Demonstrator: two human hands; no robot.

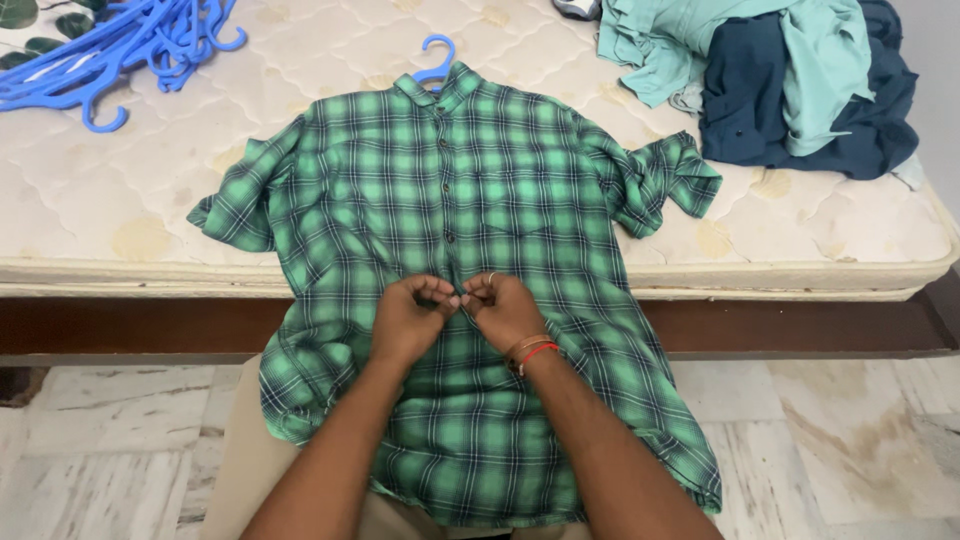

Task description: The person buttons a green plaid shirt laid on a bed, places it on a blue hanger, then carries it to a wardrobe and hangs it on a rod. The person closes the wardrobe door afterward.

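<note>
Shirt (480,200), green plaid with short sleeves, lies front up with its collar far from us on the mattress (150,200), and its lower half hangs over the near edge of the bed toward our lap. A blue hanger (437,55) sits in the collar, its hook poking out on the far side. We see a row of dark buttons running down the middle of the front.

Far right on the mattress lies a pile of clothes (780,80), teal over dark blue. Far left lies a heap of blue hangers (120,50). Below the bed, pale marble floor (850,440) shows on both sides.

Our left hand (408,320) and right hand (500,312) meet at the shirt's middle strip, just beside each other, fingers curled and pinching the cloth there. Our right wrist bears a red thread and a bangle, and a ring shows on one finger.
</note>
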